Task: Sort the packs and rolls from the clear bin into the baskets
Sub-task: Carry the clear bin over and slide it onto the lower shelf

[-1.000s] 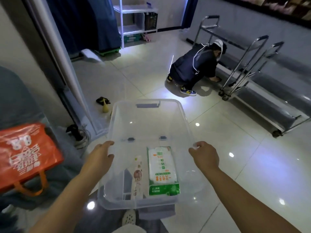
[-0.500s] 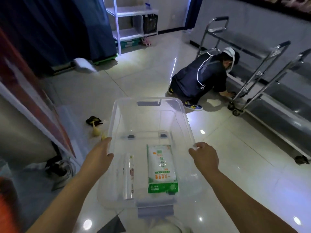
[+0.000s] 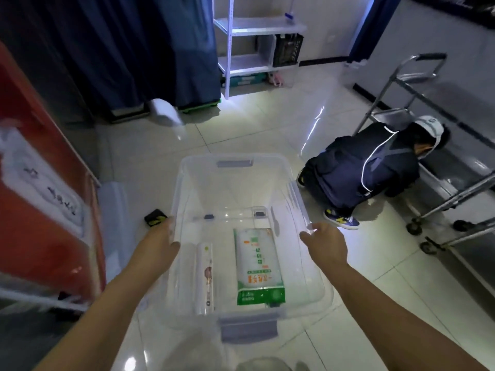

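Note:
I carry a clear bin (image 3: pixel 235 167) above the tiled floor. My left hand (image 3: pixel 158 243) grips its left rim and my right hand (image 3: pixel 325 243) grips its right rim. Inside, on the bottom, lies a white and green pack (image 3: pixel 258 266) and, to its left, a slim white roll (image 3: pixel 205 277). No basket shows in the view.
A person (image 3: pixel 369 170) crouches on the floor to the right, beside metal trolleys (image 3: pixel 439 199). A red panel (image 3: pixel 45 199) stands close on the left. Blue curtains (image 3: pixel 150 49) and a white shelf unit (image 3: pixel 257 44) are at the back. A small dark object (image 3: pixel 155 216) lies on the tiles.
The view has swung left with the bin: the crouching person and trolleys slid to the right, the red panel came in close on the left. Both hands keep their hold on the rims.

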Demonstrator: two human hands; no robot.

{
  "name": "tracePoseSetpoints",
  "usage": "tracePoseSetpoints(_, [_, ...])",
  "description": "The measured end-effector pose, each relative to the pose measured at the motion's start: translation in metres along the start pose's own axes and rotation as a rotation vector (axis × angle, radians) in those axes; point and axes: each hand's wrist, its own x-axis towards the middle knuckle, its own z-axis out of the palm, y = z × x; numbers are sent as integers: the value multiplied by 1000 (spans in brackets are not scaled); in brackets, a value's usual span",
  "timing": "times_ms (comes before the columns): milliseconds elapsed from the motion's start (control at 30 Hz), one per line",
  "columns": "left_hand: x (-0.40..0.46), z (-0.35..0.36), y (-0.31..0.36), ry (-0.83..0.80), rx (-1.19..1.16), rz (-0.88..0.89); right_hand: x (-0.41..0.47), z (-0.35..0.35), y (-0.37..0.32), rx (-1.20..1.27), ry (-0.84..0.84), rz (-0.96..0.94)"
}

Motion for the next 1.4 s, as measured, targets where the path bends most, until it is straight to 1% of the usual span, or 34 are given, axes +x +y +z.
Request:
tracePoseSetpoints(67, [63, -3, 6, -4, 6, 12, 49, 10, -23, -17, -9, -9])
tracePoseSetpoints(167, [157, -18, 24, -21, -9, -32, 117, 15, -69, -37, -7, -16])
tracePoseSetpoints(300, [270, -43, 54, -40, 17, -38, 199, 21, -125, 12, 67, -10])
tracePoseSetpoints(467, [389, -52, 91, -53, 23, -31, 293, 27, -165, 69, 107, 35])
tracePoseSetpoints(633, [513, -41, 118, -68, 21, -33, 414, 43, -192, 61, 105, 57])
tracePoseSetpoints(800, [651, -38, 156, -58, 39, -40, 556, 66, -228, 68, 76, 62])
tracePoseSetpoints(933, [749, -50, 187, -7, 28, -79, 668, 79, -279, 84, 55, 26])
tracePoseSetpoints(1167, [903, -75, 217, 37, -39, -178, 832, 95, -372, 81, 22, -38])
tracePoseSetpoints(1300, [1011, -76, 231, 45, -37, -153, 927, 112, -412, 77, 42, -38])
tracePoseSetpoints(1400, [1096, -78, 249, 18, -70, -124, 995, 119, -441, 78, 55, -12])
